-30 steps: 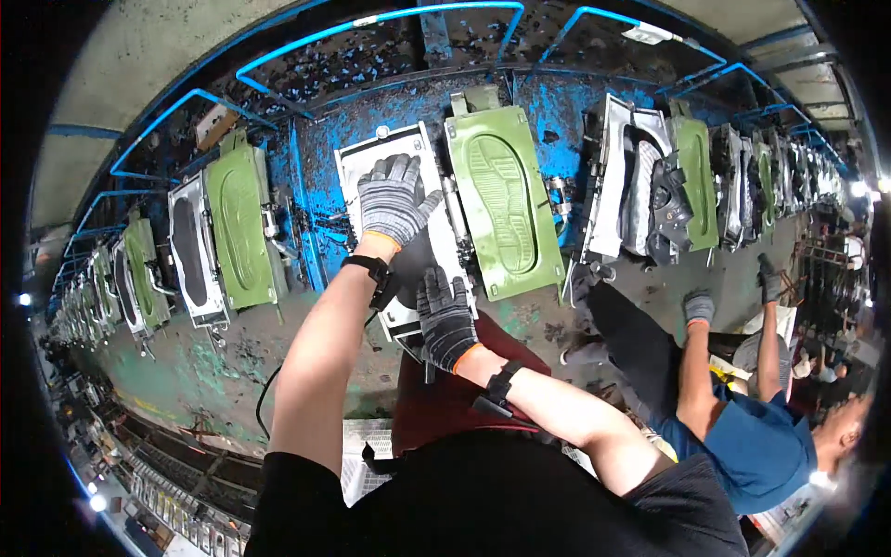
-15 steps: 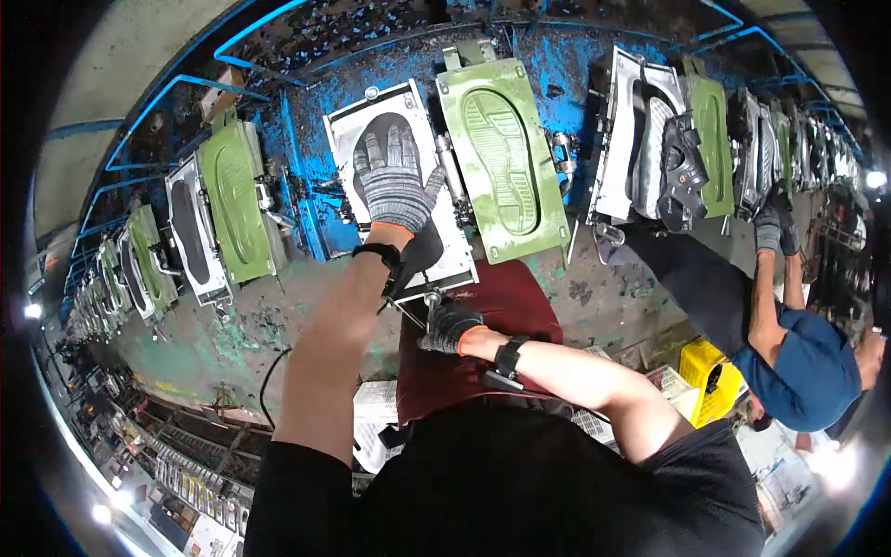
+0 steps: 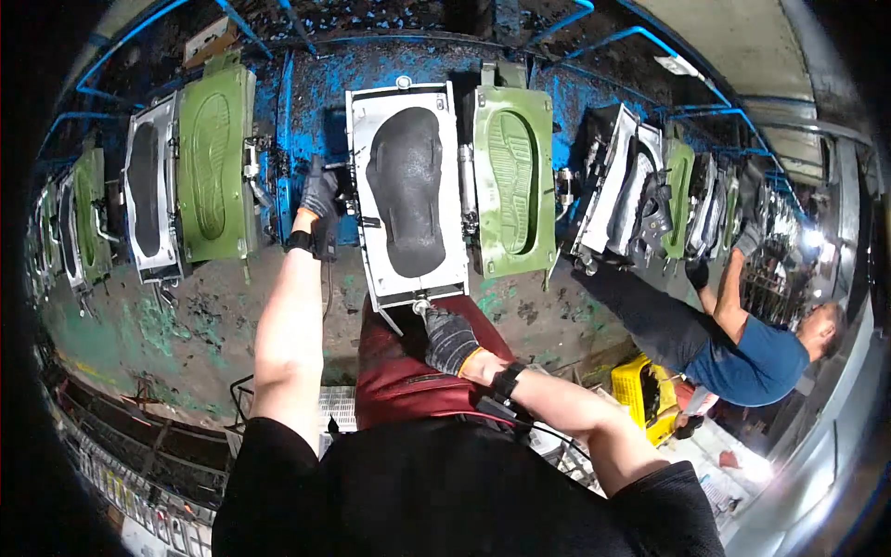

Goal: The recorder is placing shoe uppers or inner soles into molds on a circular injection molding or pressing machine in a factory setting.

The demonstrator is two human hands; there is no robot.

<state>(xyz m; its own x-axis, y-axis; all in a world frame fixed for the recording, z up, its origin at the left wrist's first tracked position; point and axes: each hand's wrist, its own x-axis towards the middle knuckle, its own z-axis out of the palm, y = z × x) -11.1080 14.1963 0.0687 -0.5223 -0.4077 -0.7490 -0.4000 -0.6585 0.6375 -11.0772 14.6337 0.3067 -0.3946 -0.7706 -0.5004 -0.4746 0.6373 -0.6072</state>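
A white metal mold half (image 3: 358,121) lies open in front of me, with a dark grey shoe sole (image 3: 408,190) in it. The hinged green mold half (image 3: 483,232) on its right has a tread-patterned hollow. My left hand (image 3: 320,193), in a grey knit glove, is at the white half's left edge. Its fingers look curled, but what they hold is hidden. At the near edge, my right hand (image 3: 450,342), also gloved, is closed around the mold's front handle (image 3: 422,306).
More molds stand on both sides, including a green half (image 3: 215,167) at left. A black sandal (image 3: 655,209) sits on an open mold at right. Beyond it a co-worker in a blue shirt (image 3: 756,357) reaches toward molds. A yellow crate (image 3: 631,390) stands below.
My left hand has lifted off the sole and moved to the mold's left edge, uncovering the sole. My right hand stays at the front handle. The view has turned somewhat.
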